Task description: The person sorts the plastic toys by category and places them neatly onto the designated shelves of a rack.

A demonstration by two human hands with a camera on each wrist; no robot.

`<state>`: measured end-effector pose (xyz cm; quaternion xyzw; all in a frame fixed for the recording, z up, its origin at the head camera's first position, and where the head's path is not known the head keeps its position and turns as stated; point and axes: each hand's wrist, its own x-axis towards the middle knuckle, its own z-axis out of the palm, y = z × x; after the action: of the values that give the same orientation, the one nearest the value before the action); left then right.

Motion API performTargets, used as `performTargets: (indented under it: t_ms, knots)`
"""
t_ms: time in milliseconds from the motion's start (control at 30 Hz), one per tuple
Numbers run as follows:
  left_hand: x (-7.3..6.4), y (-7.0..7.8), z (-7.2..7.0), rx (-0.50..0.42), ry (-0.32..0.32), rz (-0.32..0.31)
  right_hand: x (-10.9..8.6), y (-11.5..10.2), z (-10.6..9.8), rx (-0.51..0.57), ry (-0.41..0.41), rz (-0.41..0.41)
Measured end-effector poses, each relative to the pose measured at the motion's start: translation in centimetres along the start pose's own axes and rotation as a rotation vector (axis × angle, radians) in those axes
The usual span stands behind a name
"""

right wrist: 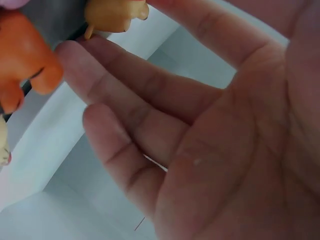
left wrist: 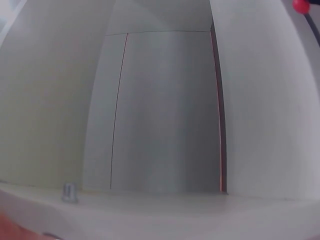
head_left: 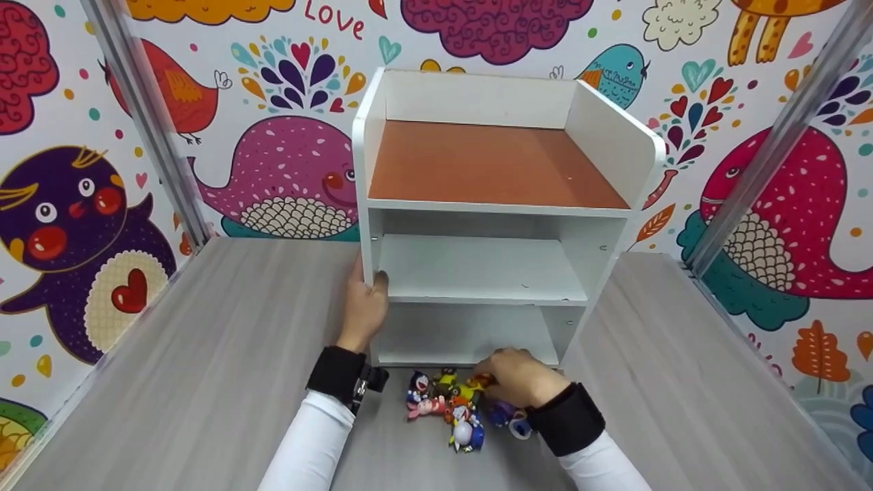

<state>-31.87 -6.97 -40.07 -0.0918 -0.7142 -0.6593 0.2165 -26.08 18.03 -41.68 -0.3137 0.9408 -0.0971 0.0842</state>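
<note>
A white shelf unit (head_left: 470, 268) with a brown top board stands in the middle of the head view. My left hand (head_left: 363, 307) grips the front edge of its left side panel, thumb on the inner side. Just in front of the bottom shelf, my right hand (head_left: 518, 376) pinches a small orange-yellow toy figure (right wrist: 116, 15) at its fingertips; the thumb tip is out of sight. Beside it lies a cluster of small toy figures (head_left: 464, 434) on the floor. An orange figure (right wrist: 25, 57) shows close to the fingers in the right wrist view.
A purple figure (head_left: 502, 412) lies under the right wrist. Patterned walls (head_left: 293, 170) with metal posts (head_left: 146, 116) enclose the back and sides. Wood-look flooring (head_left: 225, 354) spreads around the unit. Inside, the left wrist view shows pale shelf boards (left wrist: 165, 110).
</note>
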Motion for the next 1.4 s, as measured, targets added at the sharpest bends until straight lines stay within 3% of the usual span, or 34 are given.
performTargets:
  t_ms: [467, 733, 867, 1133, 1400]
  knots:
    - [0.0, 0.0, -0.1, 0.002, 0.014, 0.031, 0.2, -0.5, 0.4, 0.027, 0.003, 0.045]
    - [-0.1, 0.0, -0.1, -0.004, -0.003, 0.035, 0.4, -0.1, 0.2, 0.019, 0.080, 0.066]
    - [-0.1, -0.1, -0.1, 0.002, -0.012, 0.044, 0.3, 0.2, -0.1, 0.071, 0.104, 0.074]
    - [-0.1, -0.2, -0.2, 0.003, 0.009, 0.063, 0.1, 1.0, -1.2, 0.133, 0.195, -0.047]
    - [0.1, -0.4, -0.1, 0.002, 0.012, 0.051, -0.3, 1.6, -2.0, 0.164, 0.265, 0.018]
